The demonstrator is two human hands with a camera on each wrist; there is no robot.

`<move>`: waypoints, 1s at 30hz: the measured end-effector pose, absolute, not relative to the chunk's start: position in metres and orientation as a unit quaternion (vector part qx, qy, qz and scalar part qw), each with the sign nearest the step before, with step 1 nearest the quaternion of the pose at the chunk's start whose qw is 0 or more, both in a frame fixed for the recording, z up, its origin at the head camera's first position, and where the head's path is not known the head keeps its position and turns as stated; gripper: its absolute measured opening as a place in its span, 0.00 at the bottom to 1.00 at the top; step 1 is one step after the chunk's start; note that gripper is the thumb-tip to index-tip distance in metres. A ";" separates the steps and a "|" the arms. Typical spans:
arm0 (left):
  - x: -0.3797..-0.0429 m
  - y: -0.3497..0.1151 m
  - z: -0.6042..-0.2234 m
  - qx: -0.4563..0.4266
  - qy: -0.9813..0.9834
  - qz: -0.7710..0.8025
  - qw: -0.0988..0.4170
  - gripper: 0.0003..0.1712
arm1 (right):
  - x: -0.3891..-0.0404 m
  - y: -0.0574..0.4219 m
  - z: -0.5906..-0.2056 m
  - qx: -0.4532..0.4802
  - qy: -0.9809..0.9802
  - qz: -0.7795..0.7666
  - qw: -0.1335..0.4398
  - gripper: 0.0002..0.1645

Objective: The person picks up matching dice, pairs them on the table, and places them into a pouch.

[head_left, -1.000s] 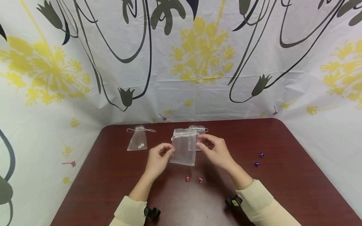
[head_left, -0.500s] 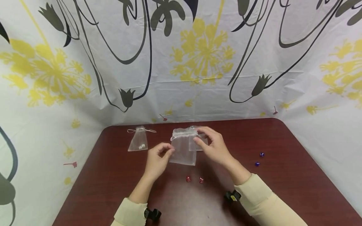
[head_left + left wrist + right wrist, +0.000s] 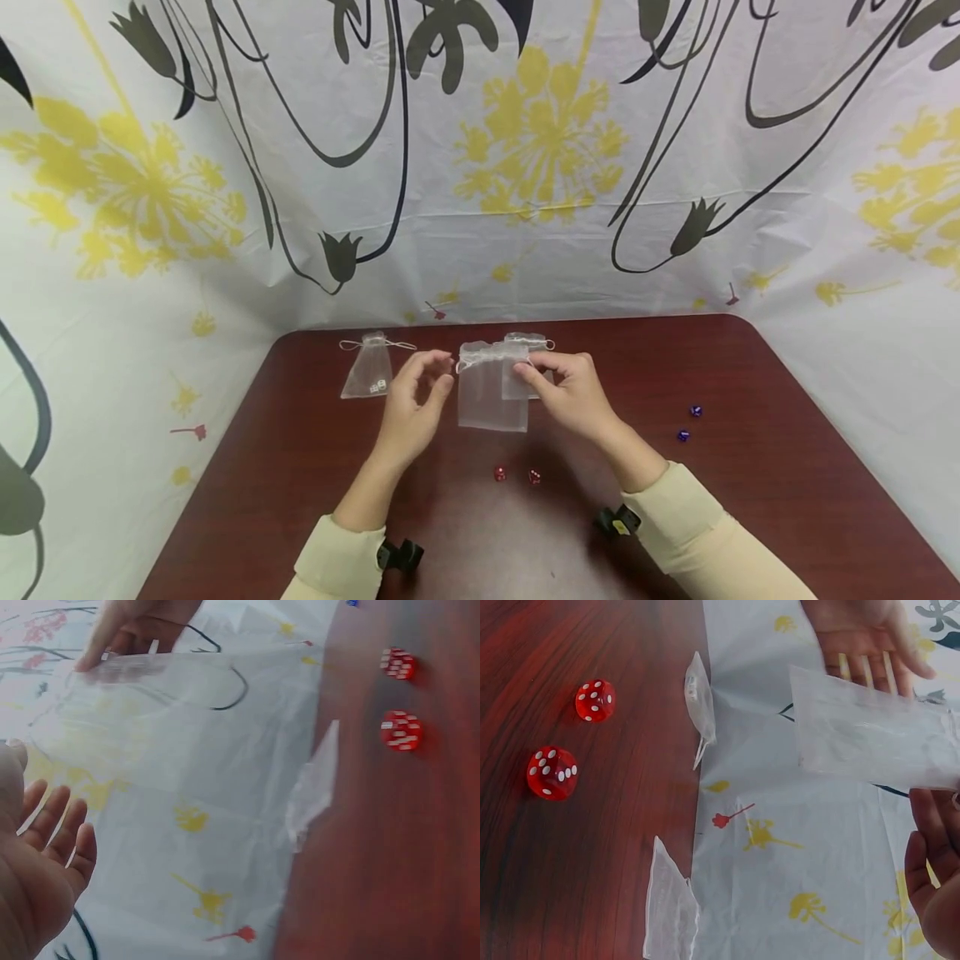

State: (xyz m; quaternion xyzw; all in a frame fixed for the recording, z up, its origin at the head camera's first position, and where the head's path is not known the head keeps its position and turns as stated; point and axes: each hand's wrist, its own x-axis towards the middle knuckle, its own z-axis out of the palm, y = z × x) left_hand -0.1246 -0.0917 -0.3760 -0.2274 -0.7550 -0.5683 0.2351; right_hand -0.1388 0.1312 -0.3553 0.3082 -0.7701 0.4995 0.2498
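Note:
A sheer white drawstring pouch (image 3: 483,404) hangs upright above the table, flat and see-through. My right hand (image 3: 570,396) pinches its upper right corner near the gathered drawstring. My left hand (image 3: 411,408) is just left of the pouch, fingers spread and holding nothing; the left wrist view shows its loose fingers (image 3: 66,825) apart from the pouch. Two red dice (image 3: 500,473) with white pips lie on the table nearer the body, and stand out large in the right wrist view as a red die (image 3: 553,772) and another red die (image 3: 595,700).
Behind the held pouch, a second sheer pouch (image 3: 536,340) lies on the dark red table (image 3: 262,500). At back left a tied pouch (image 3: 369,367) contains white dice (image 3: 378,387). Two blue dice (image 3: 696,411) lie to the right. A patterned cloth (image 3: 420,275) hangs behind the table.
My left hand has let go of the pouch's left edge and opened slightly upward. My right hand has taken hold of the top right corner, and the pouch has shifted a little right.

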 end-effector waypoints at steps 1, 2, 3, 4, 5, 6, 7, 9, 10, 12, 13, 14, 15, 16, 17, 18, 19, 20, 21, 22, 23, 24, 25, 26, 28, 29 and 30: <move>-0.124 -0.091 -0.372 -0.236 -0.757 -0.563 0.236 0.12 | -0.141 0.133 -0.359 0.311 -0.770 0.499 0.249 0.06; -0.124 -0.091 -0.369 -0.244 -0.757 -0.558 0.237 0.12 | -0.144 0.135 -0.364 0.312 -0.770 0.498 0.248 0.07; -0.125 -0.090 -0.366 -0.247 -0.759 -0.554 0.237 0.11 | -0.147 0.136 -0.368 0.314 -0.770 0.496 0.249 0.07; -0.125 -0.089 -0.365 -0.247 -0.762 -0.549 0.239 0.10 | -0.150 0.137 -0.373 0.315 -0.771 0.495 0.248 0.07; -0.125 -0.088 -0.364 -0.245 -0.764 -0.546 0.240 0.08 | -0.153 0.139 -0.377 0.316 -0.771 0.495 0.247 0.07; -0.124 -0.087 -0.363 -0.240 -0.765 -0.545 0.243 0.07 | -0.156 0.141 -0.382 0.318 -0.771 0.493 0.247 0.07; -0.124 -0.086 -0.362 -0.235 -0.765 -0.547 0.248 0.05 | -0.160 0.142 -0.387 0.319 -0.771 0.493 0.245 0.06; -0.124 -0.085 -0.362 -0.220 -0.763 -0.549 0.259 0.03 | -0.160 0.143 -0.387 0.321 -0.767 0.497 0.248 0.06; -0.123 -0.084 -0.361 -0.214 -0.762 -0.552 0.262 0.03 | -0.160 0.143 -0.387 0.321 -0.764 0.501 0.249 0.05; -0.122 -0.084 -0.357 -0.205 -0.759 -0.557 0.267 0.03 | -0.160 0.144 -0.385 0.323 -0.757 0.509 0.253 0.06; -0.121 -0.084 -0.357 -0.203 -0.758 -0.558 0.270 0.03 | -0.160 0.144 -0.384 0.324 -0.753 0.512 0.256 0.07; -0.121 -0.084 -0.356 -0.204 -0.757 -0.558 0.271 0.02 | -0.160 0.144 -0.384 0.326 -0.750 0.514 0.259 0.07; -0.121 -0.084 -0.356 -0.207 -0.757 -0.558 0.271 0.02 | -0.160 0.144 -0.383 0.330 -0.747 0.515 0.261 0.08; -0.120 -0.084 -0.355 -0.209 -0.756 -0.559 0.268 0.02 | -0.160 0.143 -0.383 0.333 -0.746 0.514 0.262 0.07; -0.120 -0.084 -0.355 -0.212 -0.757 -0.559 0.266 0.02 | -0.160 0.142 -0.382 0.338 -0.745 0.511 0.262 0.06; -0.120 -0.084 -0.356 -0.215 -0.756 -0.559 0.264 0.02 | -0.160 0.142 -0.382 0.342 -0.745 0.509 0.263 0.06; -0.120 -0.084 -0.356 -0.217 -0.757 -0.557 0.265 0.02 | -0.160 0.141 -0.383 0.345 -0.746 0.505 0.265 0.06; -0.121 -0.084 -0.359 -0.218 -0.756 -0.557 0.265 0.02 | -0.159 0.140 -0.384 0.348 -0.746 0.502 0.265 0.06; -0.123 -0.084 -0.363 -0.218 -0.757 -0.555 0.268 0.03 | -0.159 0.139 -0.384 0.350 -0.746 0.501 0.264 0.06; -0.125 -0.084 -0.367 -0.216 -0.758 -0.552 0.273 0.03 | -0.159 0.139 -0.385 0.352 -0.746 0.500 0.265 0.06; -0.127 -0.084 -0.371 -0.215 -0.759 -0.547 0.281 0.03 | -0.159 0.138 -0.386 0.354 -0.745 0.501 0.263 0.06; -0.129 -0.083 -0.377 -0.212 -0.760 -0.542 0.289 0.03 | -0.158 0.137 -0.387 0.356 -0.744 0.502 0.260 0.06; -0.131 -0.083 -0.381 -0.212 -0.762 -0.535 0.299 0.03 | -0.158 0.135 -0.388 0.358 -0.743 0.503 0.258 0.06; -0.134 -0.083 -0.387 -0.211 -0.762 -0.530 0.306 0.03 | -0.158 0.134 -0.389 0.362 -0.742 0.503 0.255 0.05; -0.137 -0.082 -0.392 -0.216 -0.762 -0.522 0.317 0.02 | -0.158 0.131 -0.391 0.372 -0.739 0.500 0.256 0.04; -0.137 -0.081 -0.393 -0.219 -0.762 -0.520 0.319 0.02 | -0.158 0.130 -0.392 0.376 -0.738 0.499 0.256 0.03; -0.137 -0.081 -0.394 -0.224 -0.761 -0.519 0.318 0.02 | -0.158 0.129 -0.392 0.380 -0.737 0.496 0.259 0.03</move>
